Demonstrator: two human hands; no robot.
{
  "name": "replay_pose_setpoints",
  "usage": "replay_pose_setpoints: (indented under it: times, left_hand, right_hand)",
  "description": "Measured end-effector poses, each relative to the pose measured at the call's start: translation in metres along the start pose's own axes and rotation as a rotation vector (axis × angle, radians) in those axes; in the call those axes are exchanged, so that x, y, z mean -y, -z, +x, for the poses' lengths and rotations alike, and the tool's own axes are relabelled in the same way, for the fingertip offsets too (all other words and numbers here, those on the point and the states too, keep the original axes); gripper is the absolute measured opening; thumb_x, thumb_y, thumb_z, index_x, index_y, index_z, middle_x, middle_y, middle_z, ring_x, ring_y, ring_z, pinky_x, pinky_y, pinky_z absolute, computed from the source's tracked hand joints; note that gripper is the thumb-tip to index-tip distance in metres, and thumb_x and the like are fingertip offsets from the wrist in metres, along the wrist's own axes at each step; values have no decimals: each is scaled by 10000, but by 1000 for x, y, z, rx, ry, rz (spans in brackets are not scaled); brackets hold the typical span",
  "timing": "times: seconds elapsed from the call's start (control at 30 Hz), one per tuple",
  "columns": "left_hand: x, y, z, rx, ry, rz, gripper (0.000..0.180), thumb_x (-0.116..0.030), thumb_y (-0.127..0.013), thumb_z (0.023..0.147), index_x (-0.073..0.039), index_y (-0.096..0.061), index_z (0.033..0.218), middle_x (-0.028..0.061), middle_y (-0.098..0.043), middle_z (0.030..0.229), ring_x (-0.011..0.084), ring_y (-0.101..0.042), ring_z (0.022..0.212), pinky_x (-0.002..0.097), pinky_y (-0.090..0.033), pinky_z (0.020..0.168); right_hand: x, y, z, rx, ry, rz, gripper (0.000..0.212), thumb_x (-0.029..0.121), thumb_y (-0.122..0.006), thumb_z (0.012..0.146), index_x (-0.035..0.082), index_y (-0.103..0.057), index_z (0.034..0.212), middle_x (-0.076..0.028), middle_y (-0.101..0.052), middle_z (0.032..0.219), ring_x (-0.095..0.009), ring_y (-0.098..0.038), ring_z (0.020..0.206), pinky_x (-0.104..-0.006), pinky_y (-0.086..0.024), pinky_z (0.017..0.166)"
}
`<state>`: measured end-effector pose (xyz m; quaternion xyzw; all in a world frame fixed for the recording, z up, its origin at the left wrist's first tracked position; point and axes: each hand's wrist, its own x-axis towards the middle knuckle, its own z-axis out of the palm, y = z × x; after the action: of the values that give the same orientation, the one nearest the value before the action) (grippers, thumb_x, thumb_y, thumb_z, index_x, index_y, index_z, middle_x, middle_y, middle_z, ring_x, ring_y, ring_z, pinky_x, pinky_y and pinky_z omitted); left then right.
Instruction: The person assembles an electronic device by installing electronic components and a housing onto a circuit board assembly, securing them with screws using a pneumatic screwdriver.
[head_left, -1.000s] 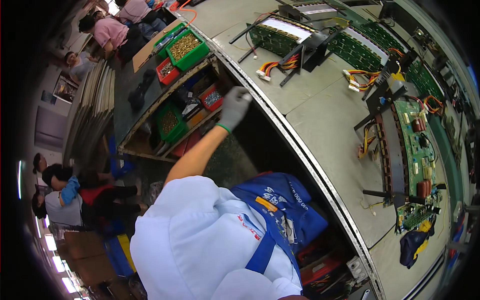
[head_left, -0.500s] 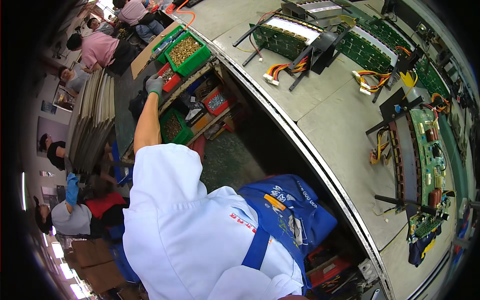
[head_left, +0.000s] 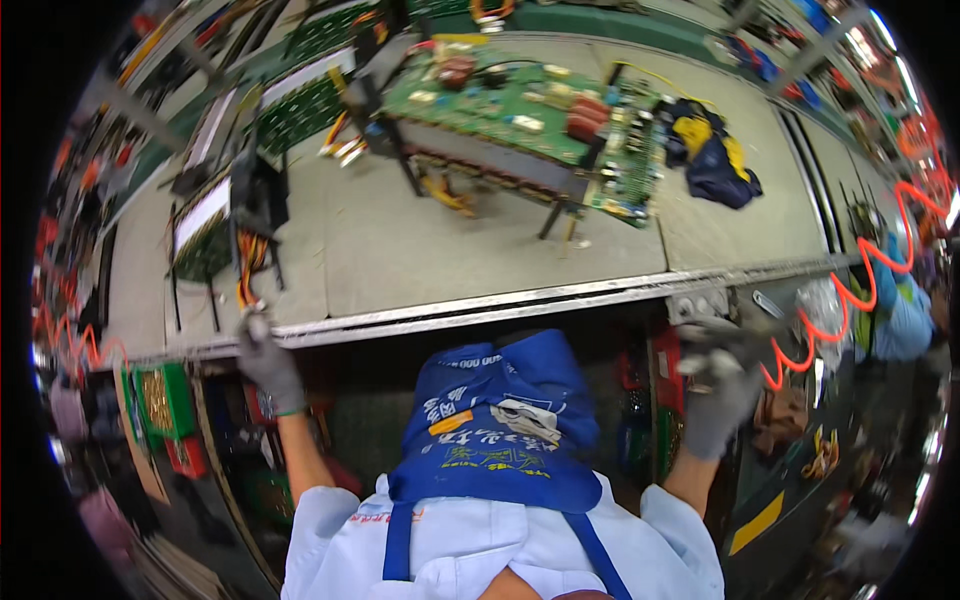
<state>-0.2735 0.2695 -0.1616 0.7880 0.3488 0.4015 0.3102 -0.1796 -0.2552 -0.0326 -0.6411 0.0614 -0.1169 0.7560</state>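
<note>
My left hand point(head_left: 268, 372), in a grey glove, is raised at the bench's front edge, just below a bundle of orange and yellow wires. Its fingers are bent together; whatever they hold, if anything, is hidden by blur. On the right, my gloved right hand point(head_left: 722, 395) is closed around a dark power tool point(head_left: 742, 336), smeared by motion, beside an orange coiled hose point(head_left: 858, 300). Across the bench stands a green circuit board assembly point(head_left: 490, 110) on black legs, with red and white components. Further left is another board unit point(head_left: 203, 228) with a white strip.
The grey bench top point(head_left: 400, 270) has a metal front edge. A dark blue and yellow cloth point(head_left: 712, 160) lies at its right. Left below are a green bin point(head_left: 165, 400) of brass-coloured parts and a red bin point(head_left: 187, 456). Yellow-handled pliers point(head_left: 822, 455) lie on the right side surface.
The view has swung from the left-hand bins to face the bench. My left hand has left the small red bin and come to the bench edge. My right hand has come into view with the tool.
</note>
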Motion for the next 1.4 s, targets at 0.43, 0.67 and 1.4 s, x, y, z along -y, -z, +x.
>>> replay_pose_setpoints:
  times: [0.43, 0.67, 1.4]
  left_hand:
    - [-297, -149, -141, 1671, 363, -1038, 429, -367, -671, 941, 36, -657, 1089, 33, -623, 858, 82, -545, 692, 241, -439, 617]
    - [-319, -168, -147, 1552, 492, -1086, 412, -366, -616, 976, 15, -632, 1132, -2, -580, 871, 59, -496, 705, 214, -385, 612]
    - [-334, -164, -128, 1634, 579, -975, 410, -346, -572, 991, 34, -625, 1136, 31, -593, 840, 86, -559, 664, 224, -484, 603]
  right_hand:
    - [17, -28, 10, 748, -618, -54, 555, 44, -488, 816, -63, -451, 1359, -188, -655, 1143, -181, -694, 884, -237, -523, 612]
    - [31, -18, 17, 585, -618, 78, 704, 38, -496, 800, -75, -318, 1472, -264, -592, 1253, -289, -683, 1033, -268, -578, 569]
    - [31, -50, 3, 477, -759, 557, 673, 261, -481, 831, -42, -421, 1429, -117, -549, 987, -160, -549, 720, -214, -413, 465]
